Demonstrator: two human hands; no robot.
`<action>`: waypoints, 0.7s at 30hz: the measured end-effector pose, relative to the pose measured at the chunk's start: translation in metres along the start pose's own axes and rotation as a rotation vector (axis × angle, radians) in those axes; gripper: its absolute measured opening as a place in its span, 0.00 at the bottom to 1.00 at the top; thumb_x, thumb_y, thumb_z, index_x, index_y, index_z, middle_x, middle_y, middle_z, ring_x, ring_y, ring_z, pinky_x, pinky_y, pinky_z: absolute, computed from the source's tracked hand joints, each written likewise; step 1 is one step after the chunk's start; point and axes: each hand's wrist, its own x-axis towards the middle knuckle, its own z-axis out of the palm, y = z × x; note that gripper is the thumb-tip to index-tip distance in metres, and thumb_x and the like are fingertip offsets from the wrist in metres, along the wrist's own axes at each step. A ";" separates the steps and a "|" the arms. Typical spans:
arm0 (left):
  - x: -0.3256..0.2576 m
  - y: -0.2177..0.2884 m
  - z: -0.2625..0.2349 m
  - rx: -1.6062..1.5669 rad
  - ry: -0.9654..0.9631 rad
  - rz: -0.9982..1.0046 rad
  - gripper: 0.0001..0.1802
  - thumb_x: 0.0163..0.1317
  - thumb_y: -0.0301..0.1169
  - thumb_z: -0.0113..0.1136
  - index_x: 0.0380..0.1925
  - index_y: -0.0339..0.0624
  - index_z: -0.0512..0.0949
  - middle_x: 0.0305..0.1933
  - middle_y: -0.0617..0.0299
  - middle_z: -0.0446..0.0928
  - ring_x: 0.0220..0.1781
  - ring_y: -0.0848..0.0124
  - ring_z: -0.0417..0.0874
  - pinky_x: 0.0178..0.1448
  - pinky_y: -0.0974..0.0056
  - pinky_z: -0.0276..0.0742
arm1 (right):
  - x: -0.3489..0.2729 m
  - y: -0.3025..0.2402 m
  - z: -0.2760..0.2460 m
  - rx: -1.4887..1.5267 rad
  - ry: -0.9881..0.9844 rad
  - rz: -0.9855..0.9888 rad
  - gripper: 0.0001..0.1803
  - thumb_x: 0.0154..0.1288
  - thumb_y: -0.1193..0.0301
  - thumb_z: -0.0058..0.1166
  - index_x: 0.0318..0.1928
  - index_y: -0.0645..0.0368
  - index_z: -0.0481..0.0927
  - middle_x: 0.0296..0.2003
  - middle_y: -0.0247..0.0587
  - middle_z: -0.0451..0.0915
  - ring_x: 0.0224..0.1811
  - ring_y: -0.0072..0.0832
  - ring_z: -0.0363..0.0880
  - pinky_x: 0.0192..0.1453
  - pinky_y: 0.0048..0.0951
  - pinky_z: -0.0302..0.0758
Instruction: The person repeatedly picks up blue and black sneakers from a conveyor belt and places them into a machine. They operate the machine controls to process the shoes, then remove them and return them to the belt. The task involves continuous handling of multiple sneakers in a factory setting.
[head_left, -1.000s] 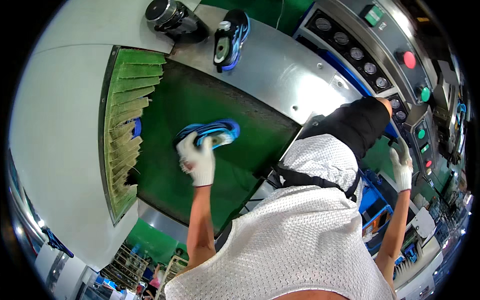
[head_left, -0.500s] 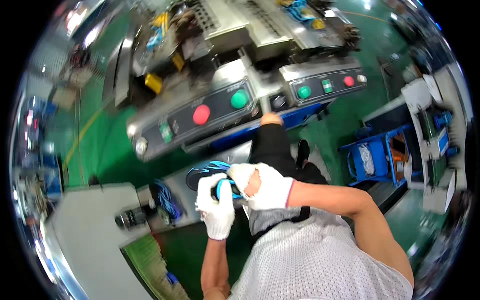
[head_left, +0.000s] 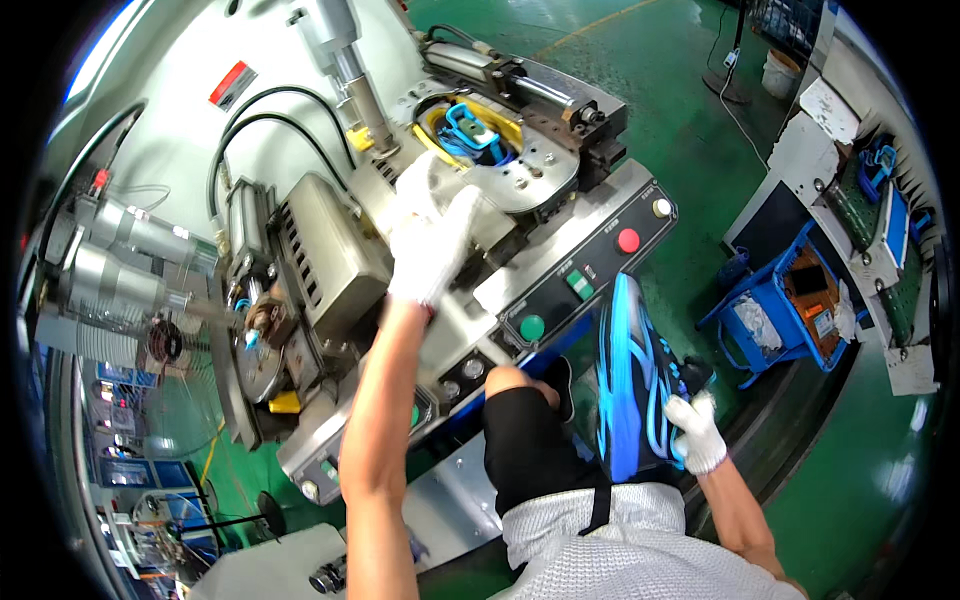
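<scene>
In white knit gloves, my right hand [head_left: 697, 432] grips a blue and black sneaker [head_left: 625, 385] at the right of my lap, its sole side turned partly up. My left hand [head_left: 432, 232] reaches out over the machine's metal housing, its fingers apart and nothing seen in them. Just beyond its fingertips, another blue and black shoe [head_left: 478, 135] sits between yellow pads [head_left: 510, 128] in the machine's right station. Below runs a control panel with a green button [head_left: 532, 328] and a red button [head_left: 628, 240].
Metal cylinders [head_left: 345, 60] and black hoses [head_left: 285, 95] rise at the machine's back. On its left side is a second station [head_left: 270, 340]. A blue cart [head_left: 765, 310] and a rack with shoe parts [head_left: 880, 230] stand at the right.
My hands were together over a blue shoe at my lap; now they are apart. The left has reached forward over the machine, the right holds a sneaker at the right. The view has swung.
</scene>
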 end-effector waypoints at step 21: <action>0.151 -0.065 0.074 -0.174 0.503 -0.021 0.21 0.75 0.32 0.57 0.64 0.39 0.79 0.54 0.49 0.87 0.54 0.59 0.87 0.64 0.58 0.79 | 0.048 0.013 -0.047 0.142 0.260 -0.126 0.34 0.67 0.71 0.65 0.71 0.53 0.68 0.39 0.23 0.76 0.36 0.15 0.74 0.42 0.25 0.79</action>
